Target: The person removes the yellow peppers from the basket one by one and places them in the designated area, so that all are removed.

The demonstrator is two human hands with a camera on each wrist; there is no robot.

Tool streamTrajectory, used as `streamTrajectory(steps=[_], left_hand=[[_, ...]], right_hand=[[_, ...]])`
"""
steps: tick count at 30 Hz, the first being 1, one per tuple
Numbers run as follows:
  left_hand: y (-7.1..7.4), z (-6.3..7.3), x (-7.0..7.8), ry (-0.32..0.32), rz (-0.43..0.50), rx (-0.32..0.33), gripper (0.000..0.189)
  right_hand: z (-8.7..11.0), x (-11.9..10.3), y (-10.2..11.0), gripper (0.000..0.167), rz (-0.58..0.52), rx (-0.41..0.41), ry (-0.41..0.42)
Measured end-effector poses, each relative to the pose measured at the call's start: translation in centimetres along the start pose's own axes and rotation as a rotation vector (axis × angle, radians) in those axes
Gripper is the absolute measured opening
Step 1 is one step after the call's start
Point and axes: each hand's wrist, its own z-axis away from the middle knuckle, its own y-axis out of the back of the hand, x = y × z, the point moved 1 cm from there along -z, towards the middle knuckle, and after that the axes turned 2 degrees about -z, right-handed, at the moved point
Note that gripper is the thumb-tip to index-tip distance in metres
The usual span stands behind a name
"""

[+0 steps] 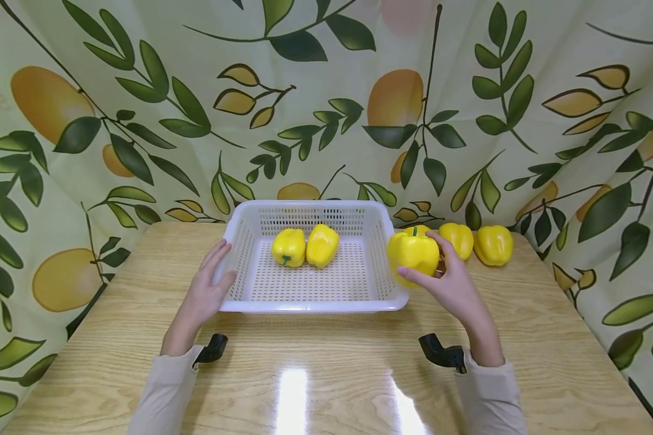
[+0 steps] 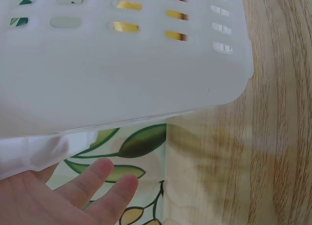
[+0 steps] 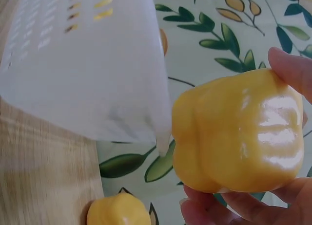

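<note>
A white plastic basket (image 1: 312, 306) stands on the wooden table, with two yellow bell peppers (image 1: 289, 247) (image 1: 323, 246) lying side by side inside. At its left rim, my left hand (image 1: 208, 284) rests against the basket, fingers extended, as the left wrist view also shows. My right hand (image 1: 448, 278) holds another yellow bell pepper (image 1: 413, 252) between thumb and fingers, stem upward. This pepper is raised beside the basket's right rim, and in the right wrist view its smooth side (image 3: 234, 132) faces the camera.
Right of the basket, more yellow bell peppers (image 1: 456, 240) (image 1: 493, 245) sit along the table's back edge, one partly hidden behind the held pepper. Behind the table hangs a leaf-patterned curtain (image 1: 315, 78). Wood-grain tabletop (image 1: 326, 362) stretches in front of the basket.
</note>
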Motion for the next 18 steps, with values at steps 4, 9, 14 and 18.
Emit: streamTrajectory(steps=[4, 9, 14, 18], left_hand=[[-0.1, 0.0, -0.1, -0.001, -0.003, 0.001, 0.061], [-0.1, -0.1, -0.1, -0.006, -0.010, 0.006, 0.061], [-0.1, -0.1, -0.1, 0.005, -0.010, 0.002, 0.061], [-0.1, -0.1, -0.1, 0.004, -0.010, 0.001, 0.061]], right_hand=[[-0.1, 0.5, 0.6, 0.096, 0.010, 0.017, -0.011], [-0.2, 1.0, 1.3, 0.092, 0.026, 0.038, -0.019], [-0.3, 1.5, 1.8, 0.095, 0.055, 0.025, -0.052], [-0.6, 2.0, 1.9, 0.100, 0.074, 0.005, -0.095]])
